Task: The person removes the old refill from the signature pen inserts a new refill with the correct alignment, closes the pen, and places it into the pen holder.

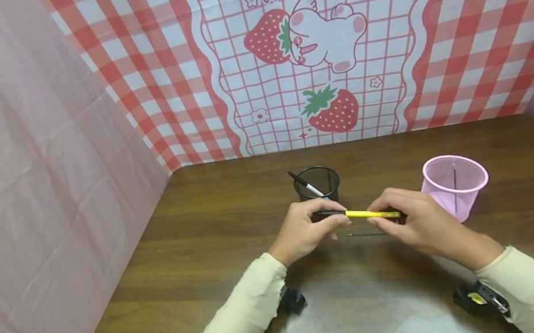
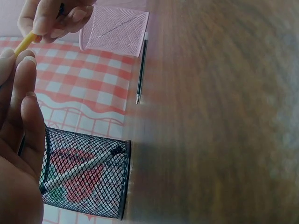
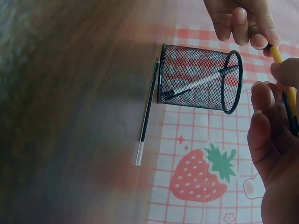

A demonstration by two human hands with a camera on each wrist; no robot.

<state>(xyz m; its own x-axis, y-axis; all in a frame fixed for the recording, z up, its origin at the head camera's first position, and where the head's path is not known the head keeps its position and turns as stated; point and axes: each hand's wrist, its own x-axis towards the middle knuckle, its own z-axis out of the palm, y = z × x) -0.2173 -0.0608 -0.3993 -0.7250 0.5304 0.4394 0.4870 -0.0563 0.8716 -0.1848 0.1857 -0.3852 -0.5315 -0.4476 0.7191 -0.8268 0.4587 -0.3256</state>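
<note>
A slim yellow-and-black pen point(image 1: 361, 214) is held level above the table between both hands. My left hand point(image 1: 305, 227) pinches its black end, and my right hand point(image 1: 412, 219) pinches the yellow end between thumb and fingers. The yellow barrel point(image 2: 24, 43) shows between the fingertips in the left wrist view. Beneath the hands a dark ink refill point(image 3: 148, 107) with a clear end lies on the table. Just behind my left hand stands a black mesh pen cup point(image 1: 331, 188) with a white marker with black ends point(image 3: 201, 83) leaning in it.
A pink mesh pen cup point(image 1: 453, 201) stands to the right of and beyond my right hand, with a thin dark stick point(image 1: 456, 189) inside. The brown wooden table point(image 1: 162, 299) ends at a red-and-white checked cloth point(image 1: 171, 88) behind and a pale pink cloth point(image 1: 39, 185) on the left.
</note>
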